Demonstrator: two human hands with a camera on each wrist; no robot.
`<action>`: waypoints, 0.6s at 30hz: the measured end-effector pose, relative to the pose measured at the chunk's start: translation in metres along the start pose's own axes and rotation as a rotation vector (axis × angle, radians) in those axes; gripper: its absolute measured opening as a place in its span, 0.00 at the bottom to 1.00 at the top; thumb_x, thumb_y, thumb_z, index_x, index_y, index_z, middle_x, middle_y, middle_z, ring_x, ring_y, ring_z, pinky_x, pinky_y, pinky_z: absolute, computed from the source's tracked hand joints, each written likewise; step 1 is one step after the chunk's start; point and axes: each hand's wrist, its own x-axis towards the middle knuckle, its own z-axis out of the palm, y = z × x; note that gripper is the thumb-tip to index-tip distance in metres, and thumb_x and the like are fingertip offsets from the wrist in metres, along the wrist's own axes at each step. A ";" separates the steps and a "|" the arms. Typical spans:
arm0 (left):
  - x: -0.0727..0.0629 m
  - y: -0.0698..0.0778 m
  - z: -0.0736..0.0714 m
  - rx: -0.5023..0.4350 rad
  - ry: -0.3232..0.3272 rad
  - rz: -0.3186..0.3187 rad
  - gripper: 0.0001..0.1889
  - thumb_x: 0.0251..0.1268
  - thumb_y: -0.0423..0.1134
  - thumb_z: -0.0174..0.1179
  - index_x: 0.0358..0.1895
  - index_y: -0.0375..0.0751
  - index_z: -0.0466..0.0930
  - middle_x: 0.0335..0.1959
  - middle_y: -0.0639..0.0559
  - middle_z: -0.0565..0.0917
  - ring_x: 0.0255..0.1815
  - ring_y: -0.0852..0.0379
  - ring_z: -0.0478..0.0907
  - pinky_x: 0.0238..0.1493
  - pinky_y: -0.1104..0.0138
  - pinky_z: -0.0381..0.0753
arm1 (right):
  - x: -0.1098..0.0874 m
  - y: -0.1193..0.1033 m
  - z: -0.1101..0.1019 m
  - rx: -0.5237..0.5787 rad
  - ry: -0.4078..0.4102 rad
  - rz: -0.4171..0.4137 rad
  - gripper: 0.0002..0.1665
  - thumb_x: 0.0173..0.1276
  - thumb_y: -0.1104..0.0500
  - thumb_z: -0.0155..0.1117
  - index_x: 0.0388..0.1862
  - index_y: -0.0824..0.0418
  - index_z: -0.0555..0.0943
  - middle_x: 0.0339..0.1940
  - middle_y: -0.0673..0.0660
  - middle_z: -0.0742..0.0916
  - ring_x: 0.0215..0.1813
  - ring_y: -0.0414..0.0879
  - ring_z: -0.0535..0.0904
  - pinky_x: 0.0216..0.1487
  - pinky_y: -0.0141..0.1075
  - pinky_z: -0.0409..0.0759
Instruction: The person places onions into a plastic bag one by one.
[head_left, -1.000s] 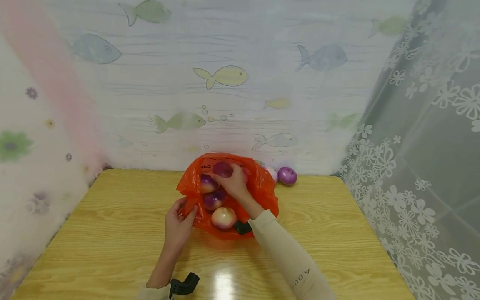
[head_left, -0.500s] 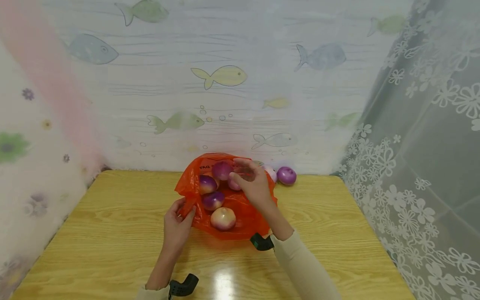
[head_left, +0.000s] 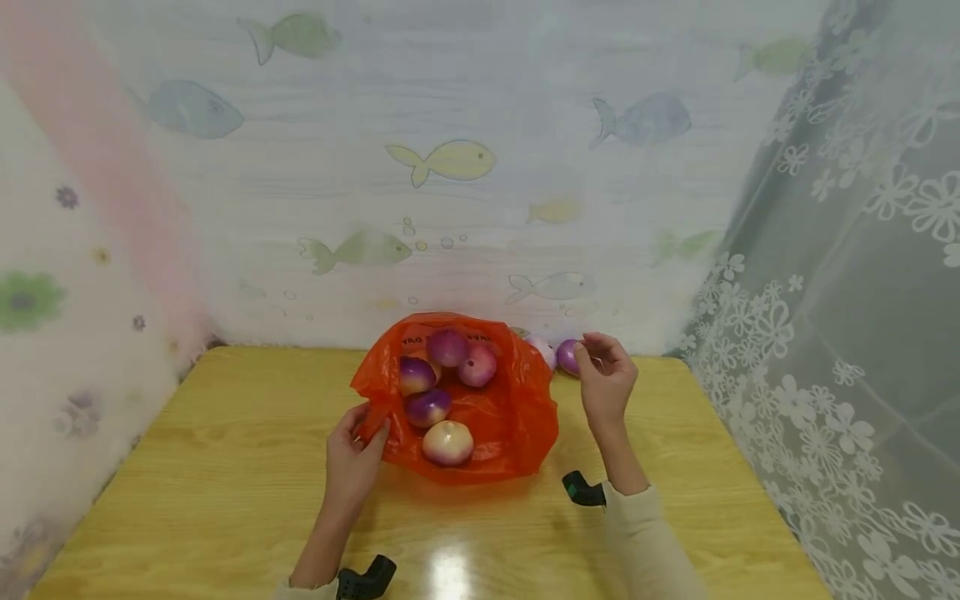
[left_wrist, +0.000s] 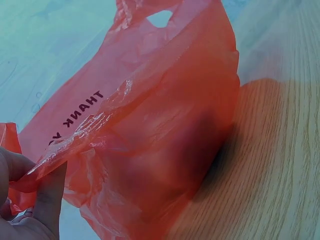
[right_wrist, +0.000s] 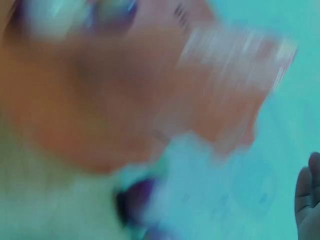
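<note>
In the head view an orange-red plastic bag (head_left: 536, 408) lies with its mouth facing me, holding several onions, among them a pale one (head_left: 447, 443) at the front and a purple one (head_left: 429, 408) behind it. My left hand (head_left: 351, 462) pinches the bag's left edge between thumb and fingers, as the left wrist view also shows. Right of the bag, my right hand (head_left: 607, 390) has its fingers loosely bent, holding nothing visible. Its fingertips overlap a purple onion (head_left: 567, 357) in view; contact cannot be judged. The right wrist view is blurred.
A whitish onion (head_left: 542, 352) sits behind the bag's right side, partly hidden by it. The wooden table (head_left: 247, 433) meets a fish-patterned curtain (head_left: 450, 275) at the back. Black devices (head_left: 583, 490) are strapped at both wrists.
My right hand let go of a purple onion inside the bag, then came out and swung right to the onions outside. My left hand kept its hold on the bag's edge.
</note>
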 end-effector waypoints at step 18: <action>0.000 -0.004 0.000 -0.024 0.008 0.009 0.20 0.75 0.30 0.57 0.67 0.31 0.71 0.62 0.36 0.77 0.57 0.45 0.80 0.47 0.79 0.80 | 0.016 0.105 -0.071 -0.497 -0.030 0.215 0.24 0.64 0.68 0.72 0.57 0.75 0.80 0.57 0.74 0.82 0.50 0.61 0.77 0.41 0.18 0.71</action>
